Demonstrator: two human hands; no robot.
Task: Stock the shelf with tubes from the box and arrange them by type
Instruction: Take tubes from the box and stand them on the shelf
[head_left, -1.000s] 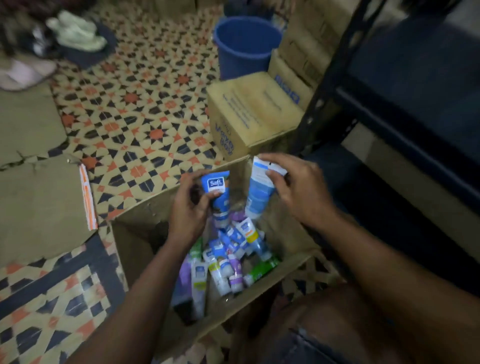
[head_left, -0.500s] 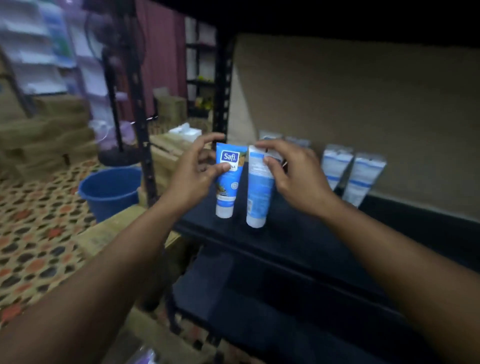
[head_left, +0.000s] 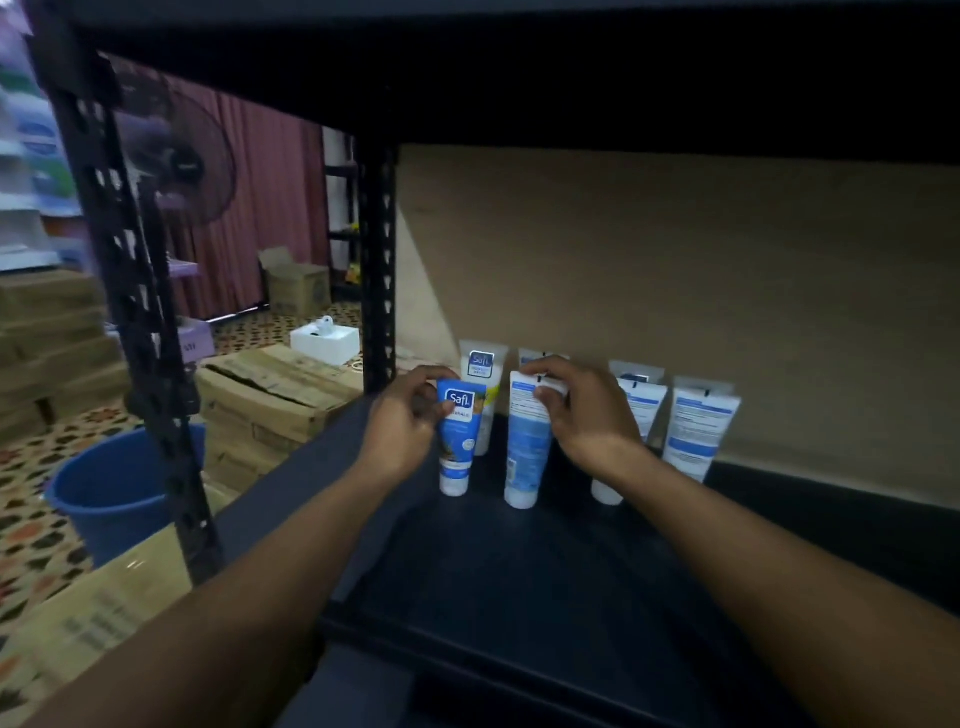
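left hand (head_left: 402, 426): grips the blue plastic safi tube (head_left: 457, 435) near its top (cap down).
right hand (head_left: 587, 410): pinches the crimped top of the pale blue-white plastic tube (head_left: 525, 441), upright.

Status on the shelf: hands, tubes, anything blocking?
Left hand grips blue Safi tube, right hand grips light-blue tube. Both upright, caps down, at shelf. Row of stocked tubes close behind.

- left hand (head_left: 402, 423): thumb and fingers curled, pinching the top of the blue tube (head_left: 457, 447); forearm reaches forward from lower left.
- right hand (head_left: 589, 415): fingers curled over the top of the white-blue tube (head_left: 525, 452); forearm reaches forward from lower right.
- hands level, near, not touching.
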